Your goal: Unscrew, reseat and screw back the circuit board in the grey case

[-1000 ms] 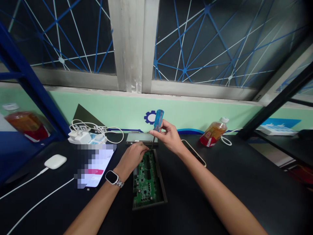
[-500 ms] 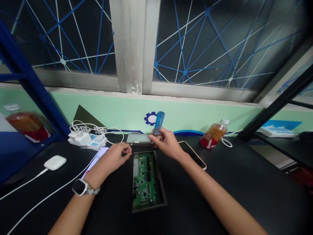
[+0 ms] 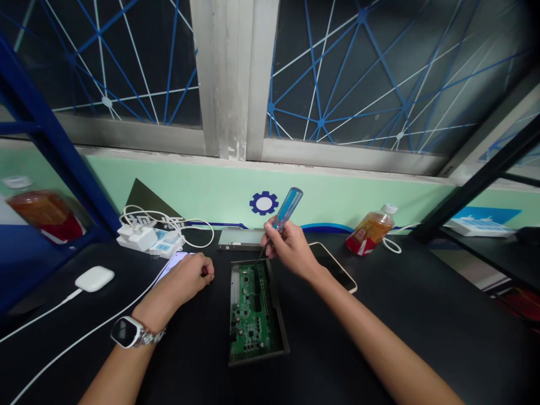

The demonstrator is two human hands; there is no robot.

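My right hand (image 3: 287,244) grips a screwdriver (image 3: 289,207) by its clear blue handle. The shaft slants down to the left, and its tip is over the far end of a green circuit board (image 3: 248,315). Whether the tip touches the board I cannot tell. The board lies inside a shallow dark metal case (image 3: 278,320) on the black table. Left of the case, my left hand (image 3: 188,278) is closed with curled fingers, near a lit phone (image 3: 171,264) that it partly covers. What the fingers hold, if anything, is hidden.
Behind the case lies a flat metal panel (image 3: 238,239). A dark-screened phone (image 3: 333,267) is by my right wrist, and a drink bottle (image 3: 371,230) stands beyond it. At left are a power strip (image 3: 164,243), white cables and a white earbud case (image 3: 95,278).
My left hand has drawn back to the left, away from the case. The screwdriver has tilted, its handle moving right and its tip now over the board's far end.
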